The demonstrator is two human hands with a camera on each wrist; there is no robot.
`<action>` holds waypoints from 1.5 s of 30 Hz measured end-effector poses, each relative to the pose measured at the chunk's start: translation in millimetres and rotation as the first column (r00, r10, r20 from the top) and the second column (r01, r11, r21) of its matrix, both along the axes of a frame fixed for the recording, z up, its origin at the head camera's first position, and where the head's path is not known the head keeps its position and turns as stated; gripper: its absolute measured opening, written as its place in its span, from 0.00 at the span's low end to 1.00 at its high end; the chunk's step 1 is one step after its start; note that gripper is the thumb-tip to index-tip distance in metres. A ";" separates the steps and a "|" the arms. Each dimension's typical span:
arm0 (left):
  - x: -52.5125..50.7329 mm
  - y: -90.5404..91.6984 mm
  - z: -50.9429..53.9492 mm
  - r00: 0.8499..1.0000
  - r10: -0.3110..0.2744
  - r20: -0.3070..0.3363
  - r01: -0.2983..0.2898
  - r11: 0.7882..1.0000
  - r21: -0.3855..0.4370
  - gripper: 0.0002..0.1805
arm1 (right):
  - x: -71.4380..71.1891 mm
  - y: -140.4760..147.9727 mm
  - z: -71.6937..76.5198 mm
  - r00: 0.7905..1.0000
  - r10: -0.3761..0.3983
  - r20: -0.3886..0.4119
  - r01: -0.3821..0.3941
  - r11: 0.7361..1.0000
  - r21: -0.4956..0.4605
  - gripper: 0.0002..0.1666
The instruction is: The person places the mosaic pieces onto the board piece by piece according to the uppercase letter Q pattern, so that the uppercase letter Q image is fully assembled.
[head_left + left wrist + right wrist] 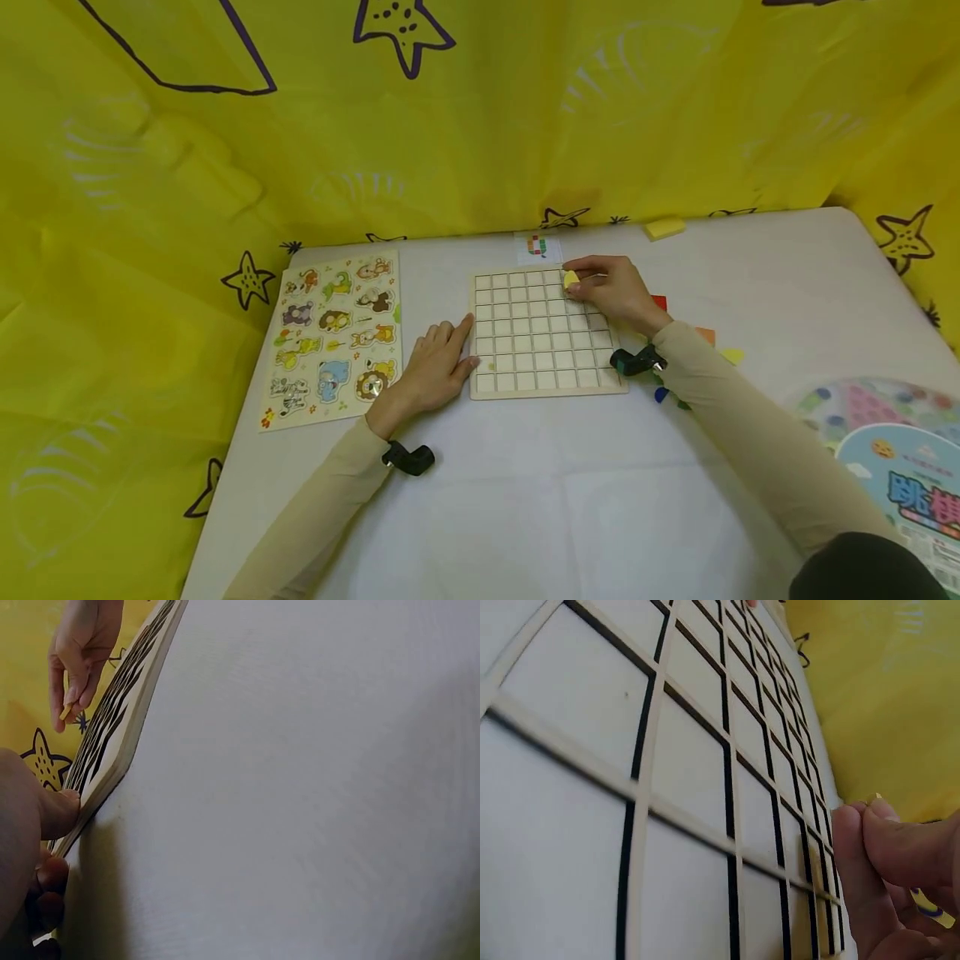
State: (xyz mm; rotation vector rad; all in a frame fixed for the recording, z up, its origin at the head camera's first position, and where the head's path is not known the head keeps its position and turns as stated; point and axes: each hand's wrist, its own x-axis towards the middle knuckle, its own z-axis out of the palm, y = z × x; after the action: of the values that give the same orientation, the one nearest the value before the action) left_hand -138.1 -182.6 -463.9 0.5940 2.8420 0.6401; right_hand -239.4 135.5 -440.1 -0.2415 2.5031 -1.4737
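Note:
A wooden grid board (543, 393) with rows of square cells lies in the middle of the table. Between thumb and fingertips, my right hand (613, 290) pinches a small yellow block (571, 279) over the board's far right corner; in the right wrist view only a sliver of the yellow block (875, 797) shows at the fingertips. At the board's left edge, my left hand (438, 362) touches the frame with its thumb and index finger. The left wrist view shows that thumb (60, 814) against the board's rim.
An animal puzzle board (333, 333) lies left. Behind the grid sits a small pattern card (537, 247). A yellow block (664, 228) is at the back edge. Red (659, 303) and blue pieces (661, 394) lie near the right forearm, a round game box (900, 475) at right.

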 end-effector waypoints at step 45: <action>2.4 0.9 -6.9 0.999 0.045 -0.029 -0.044 0.998 0.035 0.37 | -21.2 -55.2 -11.2 0.976 0.207 -0.067 -0.193 0.967 0.166 0.14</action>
State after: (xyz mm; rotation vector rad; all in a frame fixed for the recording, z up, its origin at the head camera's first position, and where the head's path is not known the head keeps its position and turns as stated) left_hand -135.7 -181.7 -470.8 0.5509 2.8846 0.6940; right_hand -260.6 80.3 -451.3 -0.5209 2.5571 -1.2029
